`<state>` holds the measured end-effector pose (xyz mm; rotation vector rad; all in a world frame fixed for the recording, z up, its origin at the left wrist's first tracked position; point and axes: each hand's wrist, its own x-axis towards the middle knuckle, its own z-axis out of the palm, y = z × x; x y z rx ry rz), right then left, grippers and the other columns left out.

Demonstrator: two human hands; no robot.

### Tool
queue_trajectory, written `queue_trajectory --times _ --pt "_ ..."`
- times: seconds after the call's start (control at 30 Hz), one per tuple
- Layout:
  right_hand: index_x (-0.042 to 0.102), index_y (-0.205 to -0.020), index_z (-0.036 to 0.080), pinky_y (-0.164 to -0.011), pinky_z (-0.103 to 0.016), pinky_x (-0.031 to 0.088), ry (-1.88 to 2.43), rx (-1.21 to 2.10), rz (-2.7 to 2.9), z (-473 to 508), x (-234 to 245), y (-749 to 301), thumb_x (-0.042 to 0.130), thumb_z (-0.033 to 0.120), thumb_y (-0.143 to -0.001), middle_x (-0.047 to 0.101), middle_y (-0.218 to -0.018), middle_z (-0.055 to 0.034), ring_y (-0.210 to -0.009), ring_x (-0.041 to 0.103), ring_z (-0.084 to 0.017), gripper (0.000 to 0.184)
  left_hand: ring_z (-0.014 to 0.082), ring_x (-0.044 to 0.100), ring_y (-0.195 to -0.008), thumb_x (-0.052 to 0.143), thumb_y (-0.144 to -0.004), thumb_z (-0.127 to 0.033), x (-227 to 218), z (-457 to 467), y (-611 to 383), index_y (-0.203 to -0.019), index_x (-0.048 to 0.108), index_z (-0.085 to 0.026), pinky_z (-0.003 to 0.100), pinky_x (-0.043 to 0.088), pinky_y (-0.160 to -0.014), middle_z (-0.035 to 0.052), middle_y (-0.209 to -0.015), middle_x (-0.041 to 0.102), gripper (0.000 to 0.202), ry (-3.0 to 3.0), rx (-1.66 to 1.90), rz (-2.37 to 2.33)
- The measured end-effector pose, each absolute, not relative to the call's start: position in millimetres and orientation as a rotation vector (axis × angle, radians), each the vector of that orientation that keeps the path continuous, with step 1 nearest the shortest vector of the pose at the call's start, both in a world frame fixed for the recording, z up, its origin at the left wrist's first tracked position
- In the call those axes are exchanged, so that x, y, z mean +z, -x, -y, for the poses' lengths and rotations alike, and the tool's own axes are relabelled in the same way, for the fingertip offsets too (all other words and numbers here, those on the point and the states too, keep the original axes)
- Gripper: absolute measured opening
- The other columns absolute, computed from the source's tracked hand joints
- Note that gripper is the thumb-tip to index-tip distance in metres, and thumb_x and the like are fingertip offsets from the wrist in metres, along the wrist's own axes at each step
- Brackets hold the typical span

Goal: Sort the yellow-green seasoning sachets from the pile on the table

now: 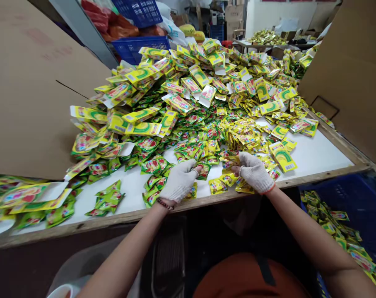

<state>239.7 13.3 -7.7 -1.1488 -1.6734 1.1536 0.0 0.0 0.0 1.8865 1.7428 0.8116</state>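
My left hand [180, 180], in a white knitted glove with bare fingertips, is closed at the near edge of the white table. Its fingertips pinch a small green packet [204, 172] printed with red fruit. To the right, my right hand [255, 171], gloved the same way, has its fingers closed on a yellow packet [229, 162]; the grip is partly hidden. Loose yellow packets [218, 186] lie between the hands. Beyond them is a heap of yellow packets [245, 134], with green packets [153, 164] on the left. A flat yellow box [283, 156] lies right of my right hand.
Many yellow boxes [141, 74] are piled at the back. Tall cardboard [35, 95] stands on the left and more cardboard [349, 78] on the right. A wooden rim [324, 171] edges the table. Below right, a blue crate [355, 198] holds packets. Blue baskets [141, 45] stand behind.
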Motion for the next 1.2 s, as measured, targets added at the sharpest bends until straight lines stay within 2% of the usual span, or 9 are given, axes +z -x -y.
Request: queue_trajectory --times 0.13,0.47,0.63,0.7,0.77,0.8,1.0,1.1,1.2 --pt "0.060 -0.083 0.019 -0.057 -0.027 0.043 1.132 1.265 1.639 2 -3 -232 0.062 0.045 -0.082 0.057 -0.071 0.0000 -0.063 0.052 -0.015 0.026 0.0125 0.040 -0.056 0.058 -0.082 -0.046 -4 16 -19 -0.054 0.049 -0.019 0.026 0.029 -0.057 -0.0023 -0.052 0.047 0.040 -1.521 1.051 -1.511" --pt "0.046 -0.063 0.020 -0.060 -0.025 0.033 1.260 0.766 1.866 14 -10 -229 0.059 0.037 -0.087 0.042 -0.062 0.0032 -0.064 0.043 -0.012 0.032 0.0126 0.044 -0.061 0.064 -0.084 -0.048 -12 41 -55 -0.063 0.062 -0.017 0.025 0.035 -0.060 -0.0011 -0.059 0.054 0.037 -1.272 1.243 -1.301" --pt "0.056 -0.076 0.019 -0.069 -0.028 0.041 1.233 0.582 2.046 24 4 -240 0.058 0.031 -0.088 0.057 -0.076 -0.0023 -0.075 0.053 -0.017 0.017 0.0165 0.053 -0.072 0.072 -0.078 -0.036 0 42 -69 -0.077 0.072 -0.016 0.027 0.042 -0.070 0.0018 -0.073 0.065 0.019 -1.409 1.310 -1.302" --pt "0.060 -0.092 0.019 -0.074 -0.030 0.046 1.226 0.564 2.027 31 11 -244 0.060 0.034 -0.087 0.062 -0.087 -0.0052 -0.082 0.057 -0.019 0.016 0.0173 0.056 -0.076 0.070 -0.079 -0.030 4 46 -76 -0.080 0.073 -0.016 0.028 0.045 -0.075 0.0025 -0.077 0.068 0.014 -1.468 1.316 -1.309" --pt "0.053 -0.125 0.019 -0.083 -0.033 0.050 1.200 0.696 2.004 36 18 -249 0.062 0.034 -0.085 0.064 -0.112 -0.0093 -0.097 0.062 -0.022 0.044 0.0172 0.060 -0.082 0.063 -0.083 -0.025 7 53 -81 -0.089 0.072 -0.016 0.029 0.047 -0.081 0.0032 -0.086 0.071 0.014 -1.511 1.273 -1.210" --pt "0.051 -0.132 0.020 -0.084 -0.035 0.051 1.186 0.782 2.050 37 20 -251 0.062 0.035 -0.085 0.064 -0.117 -0.0096 -0.100 0.063 -0.023 0.051 0.0173 0.062 -0.084 0.063 -0.084 -0.025 6 57 -83 -0.094 0.072 -0.015 0.029 0.049 -0.082 0.0040 -0.090 0.072 0.016 -1.505 1.257 -1.143" --pt "0.072 -0.108 0.019 -0.080 -0.042 0.057 1.132 0.830 2.322 37 17 -254 0.060 0.043 -0.084 0.075 -0.097 -0.0108 -0.086 0.070 -0.030 0.036 0.0177 0.064 -0.083 0.061 -0.088 -0.041 -27 122 -63 -0.103 0.068 -0.017 0.030 0.051 -0.078 0.0054 -0.092 0.071 0.029 -1.375 1.315 -1.412" --pt "0.073 -0.105 0.020 -0.082 -0.039 0.057 1.163 0.792 2.244 34 9 -253 0.062 0.043 -0.083 0.075 -0.099 -0.0108 -0.089 0.071 -0.029 0.034 0.0199 0.063 -0.091 0.060 -0.088 -0.042 -68 168 -18 -0.108 0.064 -0.018 0.034 0.050 -0.085 0.0071 -0.100 0.069 0.032 -1.470 1.062 -1.917" --pt "0.073 -0.106 0.018 -0.074 -0.037 0.059 1.244 0.859 2.150 30 -2 -252 0.064 0.045 -0.081 0.076 -0.093 -0.0111 -0.078 0.071 -0.027 0.039 0.0230 0.059 -0.106 0.051 -0.092 -0.041 -109 211 44 -0.112 0.061 -0.021 0.035 0.045 -0.094 0.0084 -0.111 0.064 0.030 -1.417 0.238 -2.460"
